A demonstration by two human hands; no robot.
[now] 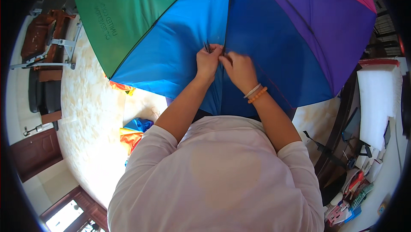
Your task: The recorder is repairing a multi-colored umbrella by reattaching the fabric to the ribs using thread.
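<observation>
A large open umbrella (274, 39) spreads in front of me with its inner side toward me, its panels green, light blue, dark blue and purple, with yellow and pink at the far corners. Thin dark ribs cross it. At the rib between the two blue panels, my left hand (207, 64) is closed, and a small dark tool with two thin points (207, 46) sticks up from its fingers; its exact kind is unclear. Close beside it, my right hand (240, 68) is curled with its fingertips at the same rib. Whatever it pinches is too small to make out.
Colourful fabric (136, 131) lies on the pale floor at the left. Further left stand a brown padded seat on a metal frame (40, 37) and a black seat (51, 90). At right are a white padded block (374, 103) and a cluttered shelf of small items (353, 197).
</observation>
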